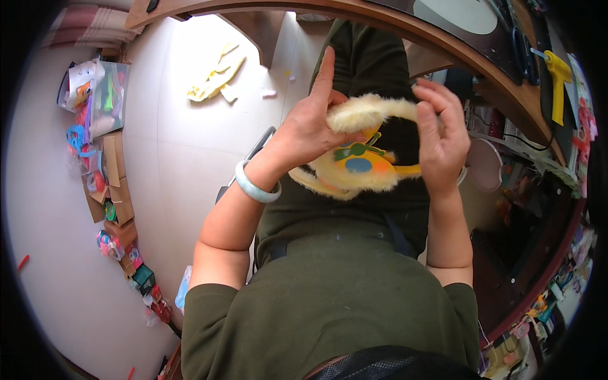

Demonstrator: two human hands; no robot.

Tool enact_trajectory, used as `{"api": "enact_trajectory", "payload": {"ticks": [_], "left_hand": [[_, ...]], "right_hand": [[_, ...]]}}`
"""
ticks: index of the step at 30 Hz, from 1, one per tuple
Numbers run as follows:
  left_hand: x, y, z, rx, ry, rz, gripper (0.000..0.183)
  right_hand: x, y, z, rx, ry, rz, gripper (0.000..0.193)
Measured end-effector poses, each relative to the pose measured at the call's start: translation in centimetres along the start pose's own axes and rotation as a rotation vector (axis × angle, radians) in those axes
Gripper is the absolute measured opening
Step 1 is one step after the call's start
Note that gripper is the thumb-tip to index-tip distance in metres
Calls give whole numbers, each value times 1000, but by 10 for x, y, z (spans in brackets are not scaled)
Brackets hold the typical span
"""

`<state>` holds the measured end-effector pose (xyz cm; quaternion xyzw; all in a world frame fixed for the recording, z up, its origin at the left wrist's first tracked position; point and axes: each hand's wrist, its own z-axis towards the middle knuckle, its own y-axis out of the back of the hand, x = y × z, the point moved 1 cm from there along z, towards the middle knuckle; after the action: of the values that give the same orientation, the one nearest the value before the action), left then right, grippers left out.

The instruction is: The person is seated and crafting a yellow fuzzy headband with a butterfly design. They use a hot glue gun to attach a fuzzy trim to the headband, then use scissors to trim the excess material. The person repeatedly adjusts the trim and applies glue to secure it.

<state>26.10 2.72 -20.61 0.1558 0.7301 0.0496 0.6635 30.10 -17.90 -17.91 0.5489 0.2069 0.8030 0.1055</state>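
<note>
Above my lap, a fluffy pale-yellow curved band (364,114) is stretched between my two hands. My left hand (309,126) grips its left end, index finger pointing up and a pale bangle on the wrist. At the other end my right hand (442,136) pinches the band between thumb and fingers. Just below, over my thighs, is a fluffy yellow plush piece (373,174) with a green bow-like shape, a blue oval and orange patches. A smooth yellow strip runs from it toward my right wrist. Whether this piece joins the band I cannot tell.
A wooden desk (437,41) curves across the top, with a yellow glue gun (557,82) at its right. Pale-yellow fabric scraps (218,76) lie on the floor. Boxes and bags (107,133) line the left wall. A pink round-edged object (484,164) is right of my hand.
</note>
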Motion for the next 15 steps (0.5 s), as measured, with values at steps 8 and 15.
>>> {"api": "enact_trajectory", "payload": {"ticks": [8, 15], "left_hand": [[-17, -7, -9, 7, 28, -38, 121], [-15, -6, -13, -31, 39, -48, 122]], "right_hand": [[2, -13, 2, 150, 25, -34, 12], [38, -7, 7, 245, 520, -379, 24]]}}
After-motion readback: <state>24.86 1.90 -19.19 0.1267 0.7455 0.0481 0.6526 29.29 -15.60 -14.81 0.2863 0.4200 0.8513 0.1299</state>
